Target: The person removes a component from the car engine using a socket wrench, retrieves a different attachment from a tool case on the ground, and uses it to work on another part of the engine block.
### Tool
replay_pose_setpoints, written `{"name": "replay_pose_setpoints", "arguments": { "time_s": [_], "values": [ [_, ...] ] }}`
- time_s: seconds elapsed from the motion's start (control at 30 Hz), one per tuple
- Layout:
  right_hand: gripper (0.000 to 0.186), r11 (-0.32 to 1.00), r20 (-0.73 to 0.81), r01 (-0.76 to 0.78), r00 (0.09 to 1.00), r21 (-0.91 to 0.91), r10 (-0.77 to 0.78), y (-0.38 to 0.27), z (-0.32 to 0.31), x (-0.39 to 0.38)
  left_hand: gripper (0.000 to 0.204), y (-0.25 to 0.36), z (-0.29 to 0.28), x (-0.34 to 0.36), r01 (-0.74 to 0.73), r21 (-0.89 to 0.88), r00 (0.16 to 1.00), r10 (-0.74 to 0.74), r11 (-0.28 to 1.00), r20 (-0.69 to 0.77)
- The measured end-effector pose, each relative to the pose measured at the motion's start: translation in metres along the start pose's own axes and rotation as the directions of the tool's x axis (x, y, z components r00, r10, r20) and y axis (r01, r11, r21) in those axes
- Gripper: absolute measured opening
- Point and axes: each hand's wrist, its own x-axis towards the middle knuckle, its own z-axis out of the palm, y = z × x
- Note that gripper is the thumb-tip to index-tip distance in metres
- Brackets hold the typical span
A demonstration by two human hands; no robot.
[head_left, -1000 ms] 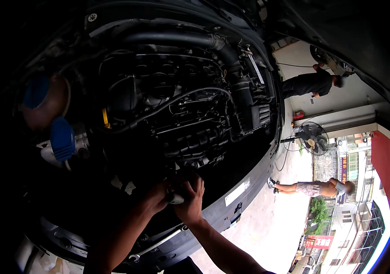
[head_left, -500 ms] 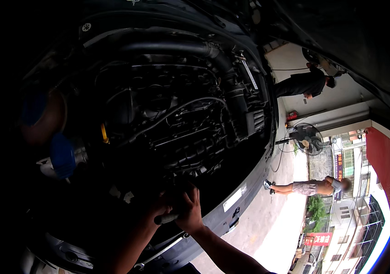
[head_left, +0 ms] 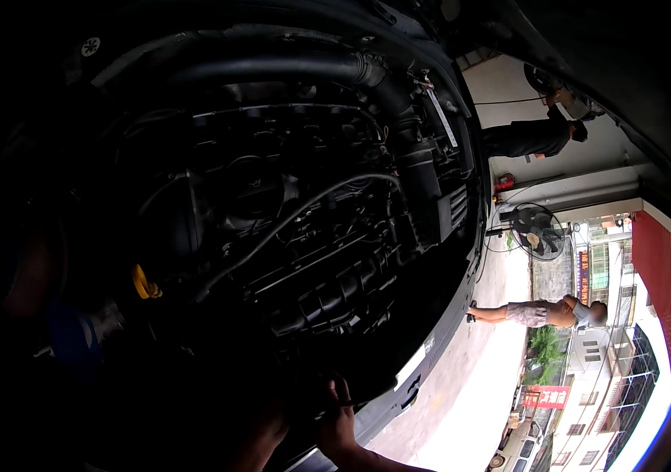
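Right hand (head_left: 337,421), left hand (head_left: 274,425) lower in view; blue cap (head_left: 74,338) darker, yellow handle (head_left: 145,283) lower

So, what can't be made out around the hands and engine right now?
All in the head view:
Left hand: fingers and anything held, lost in shadow.
Right hand: whatever its fingers may grip, too dark to tell.
Blue cap: its outline, swallowed by shadow.
Right forearm: cut off by the lower edge.

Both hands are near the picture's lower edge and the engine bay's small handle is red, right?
Not quite: the head view shows that small handle is yellow, not red. The left hand and right hand are near the lower edge.
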Motion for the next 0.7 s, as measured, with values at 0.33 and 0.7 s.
{"name": "replay_pose_setpoints", "arguments": {
  "time_s": [0.33, 0.7],
  "values": [
    [0.026, 0.881, 0.045, 0.412, 0.91, -0.235, -0.413, -0.017, 0.002, 0.018, 0.034, 0.008, -0.008, 0.003, 0.035, 0.434, 0.998, -0.005, 0.9, -0.07],
    [0.025, 0.261, 0.485, -0.85, 0.484, 0.457, 0.728, 0.008, -0.019, 0.01, 0.037, 0.012, 0.005, -0.001, -0.074, 0.349, 0.987, 0.119, 0.934, -0.109]
  ]
}}
